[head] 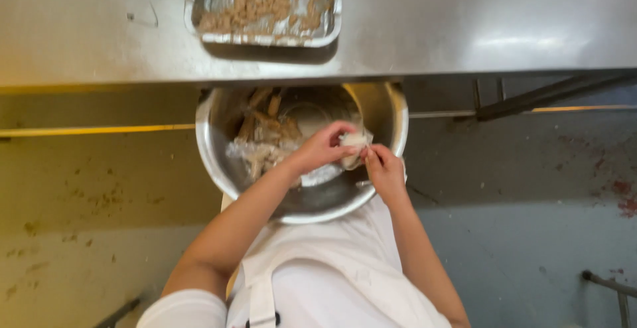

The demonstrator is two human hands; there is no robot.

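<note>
A large steel bowl (pixel 219 162) sits at my lap under the table's edge, holding brown strips of food and crumpled clear plastic wrap (pixel 255 152). My left hand (pixel 322 147) and my right hand (pixel 383 169) meet over the bowl's right side. Both pinch one small pale piece wrapped in thin plastic (pixel 353 145), the left from above-left, the right from below-right. The piece is partly hidden by my fingers.
A steel table (pixel 464 23) runs across the top. On it stands a rectangular steel tray (pixel 335 16) with brown food pieces. A stained floor lies left and right; dark metal bars (pixel 551 92) run under the table at right. I wear a white apron (pixel 332 275).
</note>
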